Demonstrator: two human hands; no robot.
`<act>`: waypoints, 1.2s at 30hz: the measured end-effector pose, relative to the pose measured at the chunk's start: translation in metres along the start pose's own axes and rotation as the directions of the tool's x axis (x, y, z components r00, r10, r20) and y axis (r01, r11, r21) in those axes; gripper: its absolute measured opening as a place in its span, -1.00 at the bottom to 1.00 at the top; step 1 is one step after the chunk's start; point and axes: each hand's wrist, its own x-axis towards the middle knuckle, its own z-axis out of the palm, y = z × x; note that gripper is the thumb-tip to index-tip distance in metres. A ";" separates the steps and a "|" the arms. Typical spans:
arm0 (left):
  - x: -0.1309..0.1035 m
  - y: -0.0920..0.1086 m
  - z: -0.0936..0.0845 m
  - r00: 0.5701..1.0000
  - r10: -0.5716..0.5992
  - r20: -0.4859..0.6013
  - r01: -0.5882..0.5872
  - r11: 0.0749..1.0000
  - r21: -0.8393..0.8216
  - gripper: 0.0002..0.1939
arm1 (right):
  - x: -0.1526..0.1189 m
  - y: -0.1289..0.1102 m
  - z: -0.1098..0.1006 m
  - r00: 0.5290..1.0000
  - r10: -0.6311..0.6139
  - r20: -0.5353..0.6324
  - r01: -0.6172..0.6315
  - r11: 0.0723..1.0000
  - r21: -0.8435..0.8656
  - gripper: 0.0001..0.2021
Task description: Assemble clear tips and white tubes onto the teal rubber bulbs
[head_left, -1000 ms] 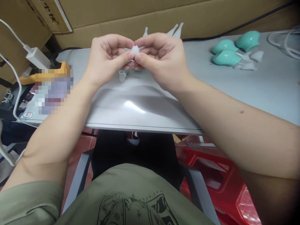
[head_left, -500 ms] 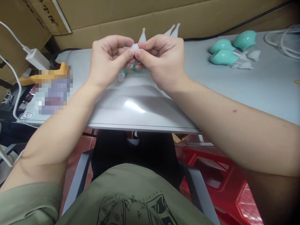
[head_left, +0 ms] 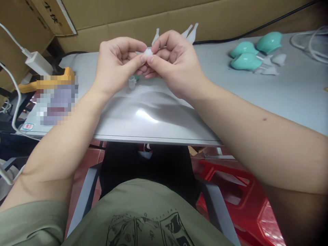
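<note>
Brown cardboard stands as a wall behind the grey surface, above which a small white piece is held. Far to the left of this piece are a white adapter and a yellow object, whose kind I cannot tell. At its left side, the left hand pinches it between thumb and index finger, in a narrow grip. Below the piece and slightly left, a clear plastic cup sits on the surface. The piece itself is probably light and rather smooth, so it could slip; whether it is stiff or soft, I cannot say. Its sides seem the good place for holding, with fingertips only. The visible end seems to point upward; fingers cover the rest, so its long axis cannot be told. At its right side, the right hand pinches in the same manner. Behind it, somewhat right, white pointed parts stick up. Far to its right lie three green shells.
</note>
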 end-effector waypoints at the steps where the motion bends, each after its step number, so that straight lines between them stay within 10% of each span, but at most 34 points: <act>1: -0.003 0.002 0.001 0.998 -0.058 0.016 0.057 0.997 0.050 -0.77 | 0.000 0.000 0.001 1.000 0.016 -0.009 -0.016 1.000 0.008 -0.79; 8: -0.007 0.005 -0.001 0.988 -0.117 0.105 0.099 0.981 0.166 -0.70 | 0.007 0.008 0.002 0.996 -0.007 -0.093 0.012 0.999 0.050 -0.91; 21: 0.016 -0.021 -0.005 0.947 0.309 -0.088 -0.305 0.951 0.059 -0.83 | 0.005 0.005 -0.008 0.996 0.067 -0.053 -0.064 0.996 0.055 -0.76; 27: 0.028 -0.007 -0.029 0.985 0.063 0.162 -0.097 0.973 0.210 -0.32 | 0.012 0.007 -0.012 0.996 0.078 -0.040 -0.073 0.990 0.118 -0.79; 36: -0.017 0.044 -0.021 0.918 -0.100 0.383 -0.027 0.950 0.311 -0.62 | 0.005 0.003 -0.011 0.964 0.226 0.140 -0.137 0.874 -0.467 -0.77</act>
